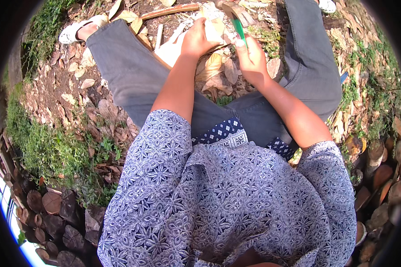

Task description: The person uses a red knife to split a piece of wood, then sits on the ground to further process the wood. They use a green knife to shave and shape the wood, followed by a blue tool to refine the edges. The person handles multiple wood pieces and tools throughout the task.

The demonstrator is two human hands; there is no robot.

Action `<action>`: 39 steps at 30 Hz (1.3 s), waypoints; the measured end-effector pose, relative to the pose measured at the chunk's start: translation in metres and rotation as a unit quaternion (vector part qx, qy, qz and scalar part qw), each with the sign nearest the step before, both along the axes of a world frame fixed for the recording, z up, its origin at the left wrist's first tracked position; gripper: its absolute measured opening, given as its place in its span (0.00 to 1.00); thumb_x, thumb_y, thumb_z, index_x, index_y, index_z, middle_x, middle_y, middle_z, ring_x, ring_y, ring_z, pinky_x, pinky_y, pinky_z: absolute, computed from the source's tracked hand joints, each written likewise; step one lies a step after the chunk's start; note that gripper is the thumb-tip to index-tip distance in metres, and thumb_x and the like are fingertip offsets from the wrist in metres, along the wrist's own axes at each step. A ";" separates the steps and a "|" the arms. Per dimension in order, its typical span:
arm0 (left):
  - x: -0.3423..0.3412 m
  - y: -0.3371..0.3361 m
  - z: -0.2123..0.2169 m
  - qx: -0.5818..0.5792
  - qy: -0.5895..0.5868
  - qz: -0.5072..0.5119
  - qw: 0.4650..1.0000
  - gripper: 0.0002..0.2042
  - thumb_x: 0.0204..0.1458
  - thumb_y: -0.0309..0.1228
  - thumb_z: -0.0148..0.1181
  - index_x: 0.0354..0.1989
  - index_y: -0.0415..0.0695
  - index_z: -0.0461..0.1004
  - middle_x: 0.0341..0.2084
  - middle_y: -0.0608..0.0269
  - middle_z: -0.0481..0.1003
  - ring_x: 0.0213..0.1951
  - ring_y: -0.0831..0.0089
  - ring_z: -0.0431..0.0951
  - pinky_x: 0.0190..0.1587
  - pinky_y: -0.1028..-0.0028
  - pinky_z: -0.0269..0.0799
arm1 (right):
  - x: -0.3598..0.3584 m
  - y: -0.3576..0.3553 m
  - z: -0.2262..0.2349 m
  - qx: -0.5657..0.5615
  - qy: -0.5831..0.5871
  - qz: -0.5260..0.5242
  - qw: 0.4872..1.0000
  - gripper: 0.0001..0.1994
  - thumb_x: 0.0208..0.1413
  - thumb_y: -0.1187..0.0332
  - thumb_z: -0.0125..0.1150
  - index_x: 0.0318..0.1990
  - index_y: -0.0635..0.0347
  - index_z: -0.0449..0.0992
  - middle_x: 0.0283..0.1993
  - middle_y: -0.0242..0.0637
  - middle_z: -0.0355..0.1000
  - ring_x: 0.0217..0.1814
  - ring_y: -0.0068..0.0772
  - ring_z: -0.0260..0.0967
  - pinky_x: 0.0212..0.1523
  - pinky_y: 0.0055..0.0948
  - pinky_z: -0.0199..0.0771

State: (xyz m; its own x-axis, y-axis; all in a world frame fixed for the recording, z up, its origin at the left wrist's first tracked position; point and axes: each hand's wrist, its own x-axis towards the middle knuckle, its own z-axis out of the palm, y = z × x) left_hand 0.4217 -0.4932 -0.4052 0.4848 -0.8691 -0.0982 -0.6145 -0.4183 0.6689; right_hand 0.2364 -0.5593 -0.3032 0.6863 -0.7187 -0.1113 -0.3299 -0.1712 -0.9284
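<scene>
Now, left edge: green weeds and grass (40,147) down the left side of the frame, with a stack of cut log ends (53,213) in the lower left corner.
Upper left: a sandalled foot (82,29) rests on dry leaves and bare soil, at the end of a grey trouser leg (129,71) that runs diagonally toward the centre.
Left hand: the left hand (199,39), upper centre of the frame, is curled over a pale wooden piece (176,46), fingers folded onto its top, palm side hidden from us.
Wooden piece: it lies just above the left knee, between the two legs; its long axis runs from lower left up to upper right, and the far end disappears under the hand, so its full length is hard to make out.
Right hand: the right hand (252,57), just right of the left one, is wrapped tight around a green-handled blade (237,24).
Blade: long axis near upright in the frame, leaning slightly left, tip pointing to the top edge; the upper end is blurred against the wood scraps, so where it meets the wood cannot be told.
Centre ground: dry brown leaves (216,73) lie between the knees, under both wrists.
Lower frame: a blue patterned shirt (227,196) fills the bottom and hides the lap.
Right side: the other trouser leg climbs to the top edge, its foot cut off; more log ends (378,178) sit at the right rim.
</scene>
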 end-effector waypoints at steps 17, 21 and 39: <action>0.004 -0.001 0.000 0.000 -0.005 -0.007 1.000 0.44 0.34 0.42 0.79 0.61 0.41 0.62 0.54 0.47 0.74 0.56 0.51 0.74 0.58 0.61 0.72 | 0.002 -0.003 -0.037 0.036 0.071 0.000 0.997 0.16 0.70 0.57 0.46 0.42 0.62 0.73 0.28 0.36 0.70 0.30 0.26 0.68 0.34 0.29 0.69; 0.000 0.001 0.002 0.020 0.001 -0.006 1.000 0.45 0.34 0.41 0.79 0.62 0.42 0.61 0.55 0.49 0.73 0.56 0.51 0.74 0.58 0.60 0.71 | 0.005 -0.003 -0.012 0.211 -0.122 -0.059 0.968 0.16 0.72 0.54 0.42 0.41 0.57 0.68 0.19 0.22 0.55 0.17 0.13 0.48 0.17 0.18 0.50; -0.005 -0.003 0.016 0.051 0.018 0.000 0.999 0.44 0.31 0.38 0.80 0.59 0.37 0.63 0.49 0.43 0.75 0.53 0.51 0.76 0.56 0.61 0.73 | 0.003 0.006 -0.034 0.006 0.187 -0.008 0.982 0.11 0.65 0.64 0.49 0.43 0.63 0.72 0.30 0.49 0.73 0.30 0.46 0.72 0.36 0.39 0.71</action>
State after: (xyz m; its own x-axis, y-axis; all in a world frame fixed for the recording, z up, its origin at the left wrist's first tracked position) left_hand 0.4166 -0.4966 -0.3888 0.4795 -0.8535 -0.2042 -0.5908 -0.4860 0.6440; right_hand 0.2391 -0.5530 -0.3369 0.5848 -0.7259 -0.3621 -0.6504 -0.1528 -0.7440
